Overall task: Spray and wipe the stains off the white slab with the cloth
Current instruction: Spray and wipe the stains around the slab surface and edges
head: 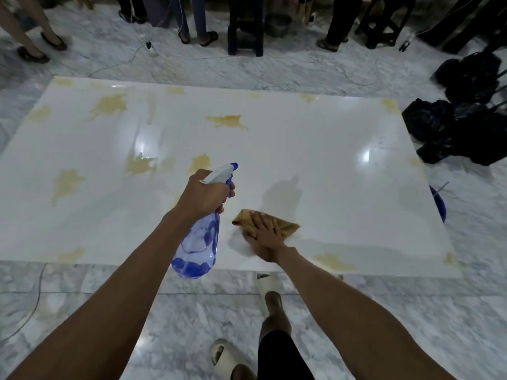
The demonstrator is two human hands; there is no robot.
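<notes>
right hand covers the middle of the cloth, only its two ends show. left hand hides the spray bottle neck and most of the trigger. blue tub mostly tucked under the white slab right edge. bystanders cut off at top edge, legs only. far stains blurred, outlines unclear. black bags too dark to tell contents.
</notes>
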